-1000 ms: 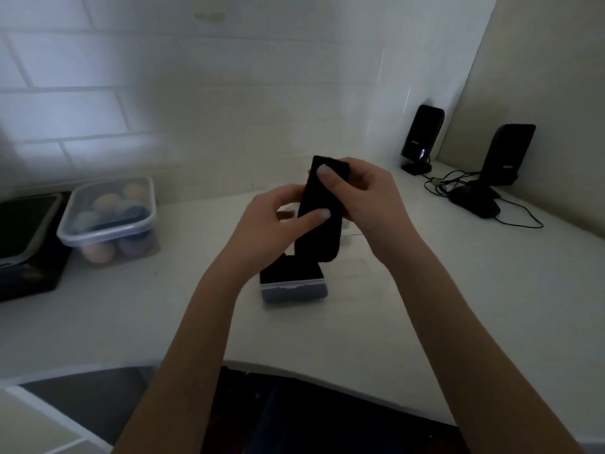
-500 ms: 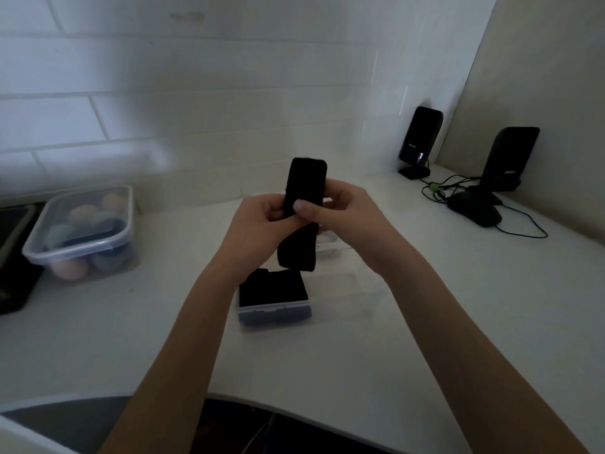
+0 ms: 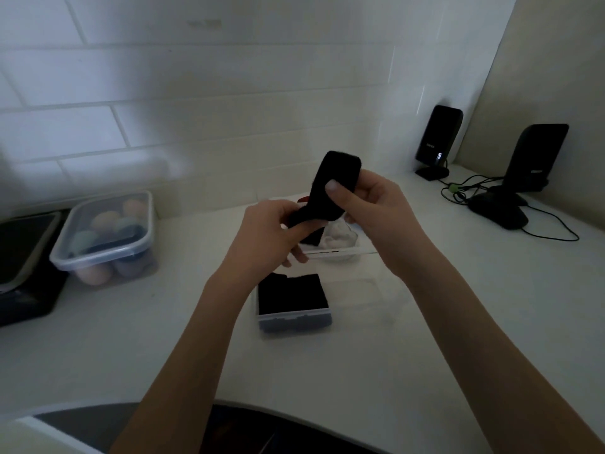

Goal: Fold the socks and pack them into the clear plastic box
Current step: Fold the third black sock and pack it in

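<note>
A black sock [image 3: 337,178] is held up above the white counter by both hands. My right hand [image 3: 370,208] pinches its upper part with the thumb on the front. My left hand [image 3: 271,234] grips its lower end, which bends toward the left. Below the hands a small clear plastic box [image 3: 294,319] stands on the counter with a folded black sock [image 3: 291,293] inside. A clear lid or second clear container [image 3: 340,247] lies just behind it, partly hidden by the hands.
A lidded clear tub [image 3: 104,237] with several pastel balls stands at the left, beside a black device [image 3: 23,267]. Two black speakers [image 3: 437,139] [image 3: 533,155], a black mouse [image 3: 497,211] and cables lie at the far right. The counter's curved front edge [image 3: 294,411] is near me.
The sock's lower end has been drawn up and bent leftward in my left hand; my right hand has shifted up on the sock. The view has tilted slightly.
</note>
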Tool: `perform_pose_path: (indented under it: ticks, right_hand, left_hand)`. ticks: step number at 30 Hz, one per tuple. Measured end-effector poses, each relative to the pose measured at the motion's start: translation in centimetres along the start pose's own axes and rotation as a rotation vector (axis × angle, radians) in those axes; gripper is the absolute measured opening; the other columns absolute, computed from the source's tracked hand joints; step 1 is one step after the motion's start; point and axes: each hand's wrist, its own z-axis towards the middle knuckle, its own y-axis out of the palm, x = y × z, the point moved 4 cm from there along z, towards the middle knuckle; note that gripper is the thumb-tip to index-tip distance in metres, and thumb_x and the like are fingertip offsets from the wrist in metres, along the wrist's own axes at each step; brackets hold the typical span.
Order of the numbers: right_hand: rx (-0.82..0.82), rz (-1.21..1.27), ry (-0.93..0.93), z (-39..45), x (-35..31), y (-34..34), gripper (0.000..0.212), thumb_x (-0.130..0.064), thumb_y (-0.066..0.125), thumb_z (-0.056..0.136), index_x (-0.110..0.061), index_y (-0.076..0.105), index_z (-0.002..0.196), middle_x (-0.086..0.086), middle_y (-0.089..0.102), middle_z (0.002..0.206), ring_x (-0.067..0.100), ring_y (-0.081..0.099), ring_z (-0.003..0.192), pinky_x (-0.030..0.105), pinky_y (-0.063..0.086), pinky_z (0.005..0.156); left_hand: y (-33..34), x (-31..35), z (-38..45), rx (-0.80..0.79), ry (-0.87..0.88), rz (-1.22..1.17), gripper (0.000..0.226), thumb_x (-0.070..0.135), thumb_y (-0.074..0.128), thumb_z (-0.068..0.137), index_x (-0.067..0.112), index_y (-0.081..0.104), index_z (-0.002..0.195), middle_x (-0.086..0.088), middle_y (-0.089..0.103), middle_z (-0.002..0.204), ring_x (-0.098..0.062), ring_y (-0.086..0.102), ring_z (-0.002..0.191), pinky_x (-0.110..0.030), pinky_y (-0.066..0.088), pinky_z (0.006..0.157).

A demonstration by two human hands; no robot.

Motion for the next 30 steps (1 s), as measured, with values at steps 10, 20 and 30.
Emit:
perform_pose_path:
  ticks: [10, 20, 30]
  right_hand:
    - [-0.123, -0.277, -0.097, -2.8, 0.3, -0.1, 0.022, -0.002, 0.068, 0.080, -0.021, 0.068, 0.092, -0.012, 0.071, 0.082, -0.005, 0.063, 0.074, 0.012, 0.047, 0.068]
    - [-0.303, -0.561, -0.140, -4.3, 0.9, 0.6, 0.019, -0.009, 0.068, 0.082, -0.020, 0.064, 0.097, -0.001, 0.067, 0.106, 0.001, 0.056, 0.088, 0.001, 0.037, 0.073]
    - [0.080, -0.196, 0.077, -3.2, 1.6, 0.1, 0.020, -0.023, 0.061, 0.089, -0.013, 0.054, 0.072, -0.006, 0.065, 0.059, 0.004, 0.056, 0.050, 0.004, 0.042, 0.055]
  left_hand:
    - [1.4, 0.6, -1.7, -0.034, -0.301, -0.812, 0.028, 0.028, 0.046, 0.096, 0.010, 0.066, 0.099, -0.011, 0.074, 0.088, -0.021, 0.073, 0.074, -0.027, 0.058, 0.062]
    - [1.4, -0.5, -1.9, 0.055, -0.219, -0.765, 0.020, -0.002, 0.051, 0.088, 0.006, 0.068, 0.095, -0.004, 0.074, 0.073, -0.016, 0.070, 0.067, -0.022, 0.056, 0.060]
    - [2.3, 0.2, -2.5, 0.001, -0.134, -0.819, 0.027, -0.003, 0.049, 0.089, 0.013, 0.068, 0.101, -0.003, 0.076, 0.087, -0.017, 0.072, 0.087, -0.024, 0.058, 0.079]
